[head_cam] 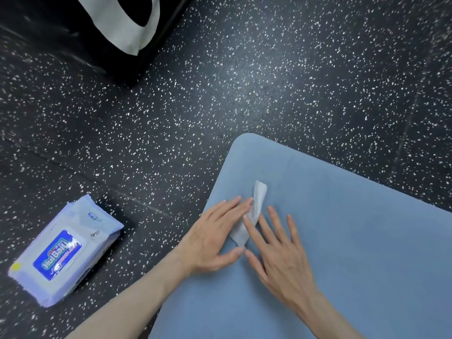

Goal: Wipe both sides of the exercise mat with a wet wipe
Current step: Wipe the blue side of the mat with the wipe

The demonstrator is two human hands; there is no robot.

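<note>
A light blue exercise mat [342,241] lies flat on the speckled floor, its rounded corner pointing up and left. A white wet wipe [254,211], folded into a narrow strip, rests on the mat near that corner. My left hand [215,238] lies flat with straight fingers, fingertips touching the wipe's left edge. My right hand [278,250] also lies flat on the mat, its index finger over the wipe's lower right side. Both thumbs nearly meet below the wipe.
A pack of wet wipes [66,250] with a blue label lies on the floor left of the mat. A black object with white stripes [97,33] stands at the upper left. Dark speckled rubber floor [269,81] surrounds the mat.
</note>
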